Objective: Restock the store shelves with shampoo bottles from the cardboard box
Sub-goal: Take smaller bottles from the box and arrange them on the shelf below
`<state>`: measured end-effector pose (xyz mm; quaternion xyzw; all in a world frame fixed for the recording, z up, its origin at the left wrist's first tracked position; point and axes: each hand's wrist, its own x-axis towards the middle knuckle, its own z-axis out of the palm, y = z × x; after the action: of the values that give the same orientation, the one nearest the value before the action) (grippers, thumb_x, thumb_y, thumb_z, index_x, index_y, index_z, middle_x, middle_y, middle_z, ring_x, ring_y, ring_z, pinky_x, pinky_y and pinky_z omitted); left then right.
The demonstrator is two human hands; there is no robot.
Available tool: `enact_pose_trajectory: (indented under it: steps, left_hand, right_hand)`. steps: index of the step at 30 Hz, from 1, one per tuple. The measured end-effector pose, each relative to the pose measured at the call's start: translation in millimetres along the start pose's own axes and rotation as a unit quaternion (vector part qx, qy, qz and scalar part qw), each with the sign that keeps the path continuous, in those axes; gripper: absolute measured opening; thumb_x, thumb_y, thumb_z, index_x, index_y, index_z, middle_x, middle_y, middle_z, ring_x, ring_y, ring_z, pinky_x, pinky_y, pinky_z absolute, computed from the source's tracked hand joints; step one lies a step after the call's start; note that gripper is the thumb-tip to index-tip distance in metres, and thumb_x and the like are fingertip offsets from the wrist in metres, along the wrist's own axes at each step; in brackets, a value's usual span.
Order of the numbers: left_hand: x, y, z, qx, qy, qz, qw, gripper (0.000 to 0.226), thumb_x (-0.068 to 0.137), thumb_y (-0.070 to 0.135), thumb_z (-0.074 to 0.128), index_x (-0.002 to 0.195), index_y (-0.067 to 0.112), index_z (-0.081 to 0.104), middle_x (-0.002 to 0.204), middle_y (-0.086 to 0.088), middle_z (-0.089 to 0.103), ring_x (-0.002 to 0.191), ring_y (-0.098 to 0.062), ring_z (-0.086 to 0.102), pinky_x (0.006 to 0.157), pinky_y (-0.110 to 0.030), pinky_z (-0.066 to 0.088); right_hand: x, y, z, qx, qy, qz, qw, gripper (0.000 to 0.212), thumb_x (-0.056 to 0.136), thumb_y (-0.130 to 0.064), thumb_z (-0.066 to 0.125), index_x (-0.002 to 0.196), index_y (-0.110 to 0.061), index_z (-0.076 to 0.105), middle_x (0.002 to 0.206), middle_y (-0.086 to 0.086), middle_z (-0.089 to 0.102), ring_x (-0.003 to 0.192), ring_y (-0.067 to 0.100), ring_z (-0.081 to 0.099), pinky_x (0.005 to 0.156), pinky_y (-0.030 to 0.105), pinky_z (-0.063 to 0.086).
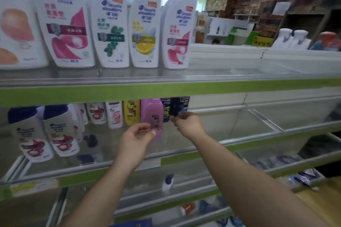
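On the middle shelf (184,155) a pink shampoo bottle (152,114) stands upright in a row of small bottles. My left hand (136,134) is curled at its lower left, with thumb and fingertips on its base. Just to the right stands a dark shampoo bottle (180,106) with a blue mark. My right hand (186,123) pinches its bottom edge from below. The tops of both bottles are hidden behind the green shelf strip (166,90). No cardboard box is in view.
Large white shampoo bottles (110,24) line the top shelf on the left. A yellow bottle (131,112) and white-and-red bottles (60,131) fill the middle shelf's left side. Clear dividers (263,118) stand to the right. A small white bottle (168,182) sits on a lower shelf.
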<state>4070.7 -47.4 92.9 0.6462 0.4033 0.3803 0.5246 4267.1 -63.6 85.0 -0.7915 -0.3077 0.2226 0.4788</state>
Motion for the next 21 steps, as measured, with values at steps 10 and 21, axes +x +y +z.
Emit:
enact_pose_trajectory:
  steps: [10, 21]
  left_hand:
    - [-67, 19, 90, 0.021, 0.104, 0.022, 0.994, 0.021, 0.09, 0.01, 0.07, 0.11, 0.004, 0.069, 0.103, -0.008, 0.067, 0.094, -0.019, 0.059, 0.085, -0.027, 0.04]
    - [-200, 1, 201, 0.009, 0.156, -0.003, 0.988, 0.016, 0.088, -0.001, 0.069, 0.104, 0.003, 0.067, 0.094, -0.014, 0.067, 0.09, -0.026, 0.061, 0.079, -0.023, 0.05]
  right_hand:
    - [-66, 39, -100, 0.1, -0.117, 0.019, 0.988, 0.038, 0.093, -0.029, 0.068, 0.115, 0.001, 0.063, 0.093, 0.012, 0.069, 0.062, 0.018, 0.062, 0.048, 0.018, 0.044]
    - [-136, 142, -226, 0.057, -0.185, 0.015, 0.981, 0.02, 0.093, -0.034, 0.065, 0.095, -0.015, 0.063, 0.086, 0.002, 0.069, 0.06, 0.016, 0.062, 0.048, 0.018, 0.037]
